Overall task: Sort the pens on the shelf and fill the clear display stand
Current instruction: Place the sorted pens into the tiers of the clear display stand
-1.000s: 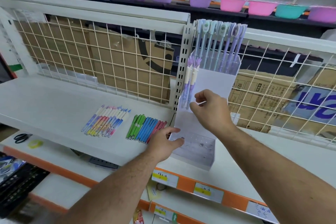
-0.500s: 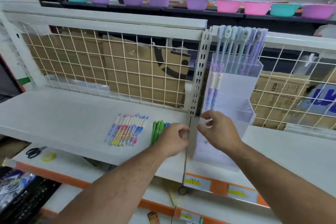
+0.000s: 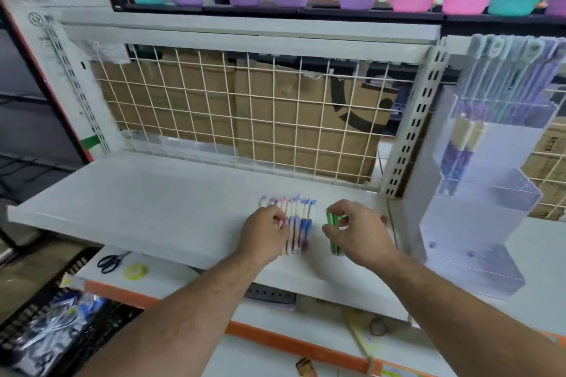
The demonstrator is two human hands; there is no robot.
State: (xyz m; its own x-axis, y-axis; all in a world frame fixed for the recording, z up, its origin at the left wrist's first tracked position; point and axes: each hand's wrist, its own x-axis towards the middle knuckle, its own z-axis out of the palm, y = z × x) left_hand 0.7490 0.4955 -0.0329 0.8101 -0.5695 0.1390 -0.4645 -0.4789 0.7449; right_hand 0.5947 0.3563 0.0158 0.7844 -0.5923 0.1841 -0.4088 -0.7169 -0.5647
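Note:
A row of pastel pens [image 3: 298, 223] lies on the white shelf [image 3: 159, 202]. My left hand [image 3: 265, 231] rests on the row's left end, fingers curled round a pink pen. A bundle of green pens [image 3: 334, 236] lies just to the right, and my right hand [image 3: 356, 231] pinches their upper ends between thumb and fingers, hiding the pens beyond them. The clear display stand [image 3: 477, 217] stands at the far right. Its top tier holds several tall pastel pens [image 3: 514, 79], and two cream-and-purple pens [image 3: 464, 144] stand in the tier below. The stand's lower tiers look empty.
A wire grid [image 3: 245, 119] backs the shelf, with cardboard boxes behind it, and a slotted post [image 3: 413, 131] stands left of the stand. Scissors [image 3: 113, 260] and a yellow tape roll [image 3: 135, 271] lie on the lower shelf. A black basket [image 3: 39, 333] sits bottom left.
Both hands left the display stand and moved left to the pens lying on the shelf. The view turned left, so the stand now sits at the right edge.

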